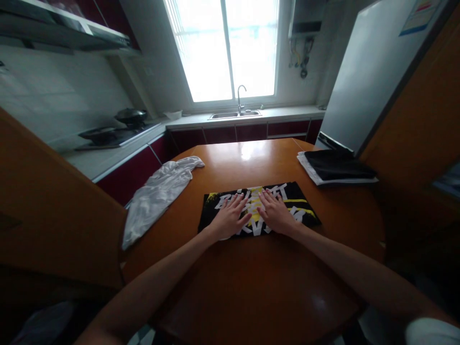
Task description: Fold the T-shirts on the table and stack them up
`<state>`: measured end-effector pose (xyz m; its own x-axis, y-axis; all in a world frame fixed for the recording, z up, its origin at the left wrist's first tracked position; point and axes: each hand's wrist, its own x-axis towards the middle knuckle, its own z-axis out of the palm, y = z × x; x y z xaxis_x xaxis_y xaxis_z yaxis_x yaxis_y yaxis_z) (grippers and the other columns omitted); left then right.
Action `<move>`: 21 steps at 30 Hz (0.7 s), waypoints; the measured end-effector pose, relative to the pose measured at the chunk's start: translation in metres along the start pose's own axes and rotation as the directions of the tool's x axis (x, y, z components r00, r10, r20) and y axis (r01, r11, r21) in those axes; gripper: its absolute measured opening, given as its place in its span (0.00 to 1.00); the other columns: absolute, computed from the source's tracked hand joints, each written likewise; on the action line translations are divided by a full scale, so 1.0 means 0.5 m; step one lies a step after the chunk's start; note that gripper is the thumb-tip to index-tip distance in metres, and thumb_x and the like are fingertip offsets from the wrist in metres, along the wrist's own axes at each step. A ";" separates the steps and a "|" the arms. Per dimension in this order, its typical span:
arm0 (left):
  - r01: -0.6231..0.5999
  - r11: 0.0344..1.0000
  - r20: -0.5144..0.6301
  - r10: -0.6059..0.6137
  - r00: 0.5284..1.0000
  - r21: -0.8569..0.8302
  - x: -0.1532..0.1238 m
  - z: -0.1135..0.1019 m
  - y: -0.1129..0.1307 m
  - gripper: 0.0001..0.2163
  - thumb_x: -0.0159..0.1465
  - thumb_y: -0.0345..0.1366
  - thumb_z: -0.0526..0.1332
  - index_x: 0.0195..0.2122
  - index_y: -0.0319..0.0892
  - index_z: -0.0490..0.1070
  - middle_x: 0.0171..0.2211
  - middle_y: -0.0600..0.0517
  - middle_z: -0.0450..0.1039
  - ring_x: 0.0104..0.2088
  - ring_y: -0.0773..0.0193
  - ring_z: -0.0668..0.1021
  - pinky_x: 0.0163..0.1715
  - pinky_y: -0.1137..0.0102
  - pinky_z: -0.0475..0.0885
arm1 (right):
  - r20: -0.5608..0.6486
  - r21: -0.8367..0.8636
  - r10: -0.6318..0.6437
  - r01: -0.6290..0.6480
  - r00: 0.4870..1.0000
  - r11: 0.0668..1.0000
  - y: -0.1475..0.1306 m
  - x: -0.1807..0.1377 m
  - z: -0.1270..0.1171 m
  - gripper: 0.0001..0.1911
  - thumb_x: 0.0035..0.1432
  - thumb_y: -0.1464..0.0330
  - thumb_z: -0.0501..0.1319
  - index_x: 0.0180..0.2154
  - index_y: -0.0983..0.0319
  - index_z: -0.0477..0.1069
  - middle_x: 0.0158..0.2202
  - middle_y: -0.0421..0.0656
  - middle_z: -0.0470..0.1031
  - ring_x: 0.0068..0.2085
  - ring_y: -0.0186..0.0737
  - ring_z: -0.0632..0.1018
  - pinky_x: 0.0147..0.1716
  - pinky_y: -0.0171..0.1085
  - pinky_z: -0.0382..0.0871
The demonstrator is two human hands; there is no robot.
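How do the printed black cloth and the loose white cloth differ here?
The printed black cloth lies flat and roughly rectangular; the loose white cloth is rumpled and elongated. The left hand and right hand rest on the printed black cloth; neither touches the loose white cloth. Both cloths lie on the brown table.

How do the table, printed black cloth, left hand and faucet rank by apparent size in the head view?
1. Table
2. Printed black cloth
3. Left hand
4. Faucet
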<state>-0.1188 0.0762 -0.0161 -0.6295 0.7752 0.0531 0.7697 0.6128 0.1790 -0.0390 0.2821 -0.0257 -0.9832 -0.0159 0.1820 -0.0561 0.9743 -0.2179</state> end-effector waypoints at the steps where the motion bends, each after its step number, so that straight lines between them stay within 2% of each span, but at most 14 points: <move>1: -0.002 1.000 -0.015 0.002 1.000 0.009 0.001 0.000 0.000 0.34 0.72 0.57 0.44 0.73 0.43 0.51 0.74 0.44 0.42 0.74 0.50 0.44 0.70 0.48 0.43 | -0.008 -0.001 -0.002 0.002 1.000 1.000 0.000 0.000 0.000 0.33 0.71 0.59 0.43 0.71 0.70 0.52 0.74 0.53 0.46 0.74 0.49 0.47 0.69 0.55 0.42; 6: 0.001 1.000 0.032 -0.001 0.999 0.017 0.007 0.010 -0.001 0.35 0.71 0.59 0.47 0.72 0.45 0.52 0.74 0.44 0.43 0.73 0.46 0.46 0.69 0.45 0.44 | 0.085 0.002 0.021 -0.021 0.996 1.000 -0.005 0.004 0.003 0.34 0.71 0.58 0.46 0.70 0.71 0.54 0.73 0.56 0.49 0.73 0.51 0.49 0.69 0.57 0.42; 10: 0.025 1.000 -0.060 -0.024 0.998 0.018 0.024 -0.001 -0.020 0.32 0.72 0.58 0.43 0.71 0.45 0.57 0.73 0.45 0.49 0.73 0.51 0.50 0.69 0.49 0.47 | -0.017 0.002 0.073 -0.073 0.997 0.997 0.018 0.024 -0.011 0.34 0.71 0.58 0.44 0.70 0.69 0.53 0.74 0.54 0.47 0.73 0.49 0.49 0.69 0.55 0.44; 13: 0.093 0.993 -0.125 -0.084 0.989 0.067 0.040 -0.002 -0.043 0.32 0.72 0.57 0.44 0.71 0.44 0.57 0.73 0.45 0.48 0.73 0.49 0.49 0.69 0.49 0.46 | -0.071 -0.041 0.163 -0.166 0.984 0.985 0.058 0.045 -0.011 0.34 0.71 0.58 0.44 0.71 0.69 0.50 0.74 0.54 0.44 0.74 0.49 0.47 0.69 0.56 0.41; 16: 0.142 0.986 -0.074 -0.135 0.988 0.092 0.049 0.010 -0.064 0.33 0.71 0.58 0.45 0.72 0.47 0.54 0.73 0.45 0.47 0.73 0.45 0.49 0.69 0.45 0.44 | 0.003 -0.067 0.251 -0.250 0.968 0.966 0.094 0.059 0.003 0.35 0.71 0.57 0.44 0.71 0.69 0.51 0.74 0.55 0.45 0.74 0.51 0.47 0.69 0.58 0.38; 18: 0.142 0.986 -0.047 -0.138 0.989 0.087 0.051 0.019 -0.072 0.33 0.71 0.59 0.44 0.72 0.48 0.53 0.74 0.45 0.46 0.73 0.45 0.49 0.68 0.44 0.45 | 0.031 -0.063 0.266 -0.264 0.963 0.962 0.108 0.063 0.012 0.36 0.71 0.55 0.44 0.71 0.69 0.51 0.74 0.55 0.46 0.73 0.50 0.47 0.69 0.58 0.37; 21: 0.131 0.989 -0.061 -0.127 0.990 0.073 0.050 0.024 -0.076 0.34 0.71 0.59 0.44 0.72 0.46 0.54 0.74 0.44 0.46 0.73 0.44 0.49 0.68 0.44 0.45 | -0.024 -0.054 0.281 -0.282 0.959 0.958 0.117 0.063 0.014 0.36 0.71 0.54 0.44 0.71 0.70 0.51 0.74 0.56 0.45 0.74 0.51 0.46 0.68 0.60 0.37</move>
<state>-0.1626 0.0741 -0.0333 -0.7273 0.6804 0.0895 0.6862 0.7188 0.1118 -0.0744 0.3373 -0.0394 -0.9549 0.2637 0.1366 0.2326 0.9501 -0.2080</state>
